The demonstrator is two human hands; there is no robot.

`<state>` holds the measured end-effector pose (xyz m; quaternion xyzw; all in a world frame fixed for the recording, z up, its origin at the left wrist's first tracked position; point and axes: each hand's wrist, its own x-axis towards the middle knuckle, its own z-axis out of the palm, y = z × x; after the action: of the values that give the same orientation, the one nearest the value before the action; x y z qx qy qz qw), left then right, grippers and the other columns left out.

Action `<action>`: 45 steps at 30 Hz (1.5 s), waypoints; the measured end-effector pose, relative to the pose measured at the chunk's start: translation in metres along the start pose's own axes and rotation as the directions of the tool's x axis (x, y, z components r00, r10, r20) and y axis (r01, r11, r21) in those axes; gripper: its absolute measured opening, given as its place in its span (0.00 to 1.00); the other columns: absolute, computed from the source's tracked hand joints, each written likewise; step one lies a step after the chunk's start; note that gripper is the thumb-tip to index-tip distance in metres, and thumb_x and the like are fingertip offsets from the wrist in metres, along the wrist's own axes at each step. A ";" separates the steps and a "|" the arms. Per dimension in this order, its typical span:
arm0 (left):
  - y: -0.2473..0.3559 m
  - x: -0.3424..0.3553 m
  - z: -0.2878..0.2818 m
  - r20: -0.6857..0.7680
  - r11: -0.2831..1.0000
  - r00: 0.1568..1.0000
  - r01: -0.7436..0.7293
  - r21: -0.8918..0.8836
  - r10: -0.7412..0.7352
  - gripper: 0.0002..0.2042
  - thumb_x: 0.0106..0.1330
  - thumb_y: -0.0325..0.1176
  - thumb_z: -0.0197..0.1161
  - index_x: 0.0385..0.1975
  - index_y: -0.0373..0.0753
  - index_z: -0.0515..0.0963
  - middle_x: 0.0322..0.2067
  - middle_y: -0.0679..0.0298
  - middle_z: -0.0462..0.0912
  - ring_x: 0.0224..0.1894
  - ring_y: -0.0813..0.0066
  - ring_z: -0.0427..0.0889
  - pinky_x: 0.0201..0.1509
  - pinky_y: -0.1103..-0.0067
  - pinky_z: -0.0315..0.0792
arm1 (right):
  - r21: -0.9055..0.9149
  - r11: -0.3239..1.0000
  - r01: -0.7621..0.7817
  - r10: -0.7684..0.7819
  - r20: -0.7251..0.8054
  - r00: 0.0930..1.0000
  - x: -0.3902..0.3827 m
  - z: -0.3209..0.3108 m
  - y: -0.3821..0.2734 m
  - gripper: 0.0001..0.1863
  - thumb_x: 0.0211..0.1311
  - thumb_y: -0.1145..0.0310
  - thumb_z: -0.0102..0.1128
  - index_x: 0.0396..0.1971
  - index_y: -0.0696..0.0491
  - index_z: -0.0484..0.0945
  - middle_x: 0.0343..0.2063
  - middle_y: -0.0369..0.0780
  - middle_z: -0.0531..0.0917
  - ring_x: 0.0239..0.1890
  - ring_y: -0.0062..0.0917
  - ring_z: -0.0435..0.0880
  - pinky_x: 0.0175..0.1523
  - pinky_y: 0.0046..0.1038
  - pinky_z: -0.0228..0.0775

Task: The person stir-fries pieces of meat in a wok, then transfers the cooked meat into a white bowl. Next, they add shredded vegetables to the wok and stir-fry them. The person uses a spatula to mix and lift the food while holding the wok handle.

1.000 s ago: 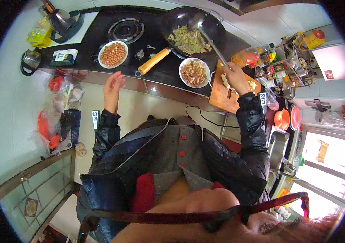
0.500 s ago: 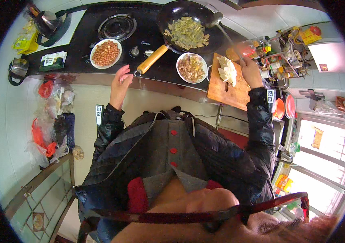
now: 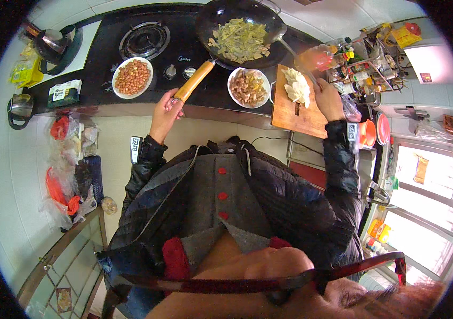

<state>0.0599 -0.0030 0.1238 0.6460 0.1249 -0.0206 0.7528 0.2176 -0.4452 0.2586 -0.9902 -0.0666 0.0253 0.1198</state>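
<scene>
Two plates are set beside the wok point(image 3: 241, 33): peanuts in the white plate point(image 3: 132, 77) to its left, a cooked dish in the bowl point(image 3: 248, 87) just below. The wooden wok handle point(image 3: 194, 81) is gripped by the closed left hand point(image 3: 166, 108), seemingly to steady the greens-filled pan. To the wok's right, the cutting board point(image 3: 300, 109) with pale slices is touched by the right hand point(image 3: 326, 99), closed on a thin utensil.

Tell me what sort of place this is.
Most likely a home kitchen: a black gas hob, a wok of chopped vegetables whose wooden handle the left hand grips, and a wooden cutting board at the right hand.
</scene>
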 end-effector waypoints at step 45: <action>-0.008 0.032 0.020 0.110 0.867 0.941 -0.339 0.365 0.321 0.27 0.60 0.29 0.66 0.61 0.33 0.70 0.52 0.51 0.81 0.50 0.71 0.81 0.53 0.78 0.73 | -0.493 0.753 0.436 -0.350 0.260 0.900 0.063 0.004 -0.098 0.10 0.49 0.68 0.61 0.33 0.55 0.83 0.29 0.49 0.85 0.34 0.43 0.86 0.36 0.43 0.78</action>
<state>0.0928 -0.0200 0.1118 0.7902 -0.0108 0.0697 0.6087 0.2673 -0.3415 0.2757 -0.9418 -0.2868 0.0550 -0.1664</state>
